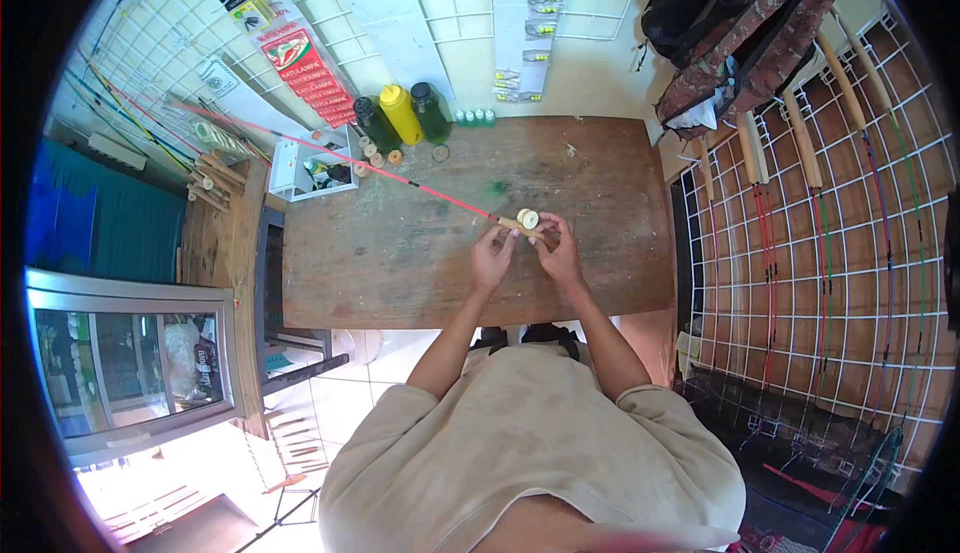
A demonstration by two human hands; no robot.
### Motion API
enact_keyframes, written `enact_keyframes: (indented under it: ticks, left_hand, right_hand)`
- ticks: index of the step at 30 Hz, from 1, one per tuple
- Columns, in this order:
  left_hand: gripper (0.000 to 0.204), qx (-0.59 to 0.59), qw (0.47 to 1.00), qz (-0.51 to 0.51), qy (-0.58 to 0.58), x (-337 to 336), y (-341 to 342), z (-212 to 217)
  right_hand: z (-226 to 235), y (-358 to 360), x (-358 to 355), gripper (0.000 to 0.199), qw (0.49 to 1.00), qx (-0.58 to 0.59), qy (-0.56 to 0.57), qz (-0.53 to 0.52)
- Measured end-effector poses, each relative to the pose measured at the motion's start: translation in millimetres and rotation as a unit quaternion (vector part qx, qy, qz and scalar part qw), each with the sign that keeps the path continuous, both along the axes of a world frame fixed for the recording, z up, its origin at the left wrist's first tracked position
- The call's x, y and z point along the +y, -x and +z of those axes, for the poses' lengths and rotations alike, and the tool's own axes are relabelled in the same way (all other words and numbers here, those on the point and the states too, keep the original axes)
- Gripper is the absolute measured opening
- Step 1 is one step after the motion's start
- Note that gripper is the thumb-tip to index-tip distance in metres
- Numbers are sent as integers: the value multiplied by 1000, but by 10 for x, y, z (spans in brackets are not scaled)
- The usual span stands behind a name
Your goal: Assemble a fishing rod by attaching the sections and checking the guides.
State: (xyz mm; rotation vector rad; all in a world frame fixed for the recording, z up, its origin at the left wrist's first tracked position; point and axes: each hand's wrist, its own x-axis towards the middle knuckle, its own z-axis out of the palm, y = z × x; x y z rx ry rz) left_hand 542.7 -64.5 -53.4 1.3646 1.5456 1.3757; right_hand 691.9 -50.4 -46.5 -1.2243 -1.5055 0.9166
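Note:
A thin red fishing rod (450, 199) with black bands lies slantwise over the wooden table (400, 263), its tip toward the far left. Its short light-wood handle (508, 223) is between my hands, and a small pale spool-like reel (527, 219) sits on the handle's far side. My left hand (492, 258) pinches the handle from below, near where the red shaft begins. With curled fingers, my right hand (560, 253) grips the butt end beside the reel. The fingers partly cover the handle.
At the table's back left stand a white compartment box (290, 168), wooden spools (376, 160), a yellow bottle (400, 115) and two dark green bottles (432, 113). Small green-tinted vials (475, 117) line the back edge. Rods hang on a white grid (850, 253) at the right.

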Motion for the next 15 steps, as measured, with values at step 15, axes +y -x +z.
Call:
enact_keyframes:
  ticks: [15]
  left_hand:
    - [20,61,995,68,39,-268,437,226]
  right_hand:
    - [-92,558,-124,38,998,-13,67,9]
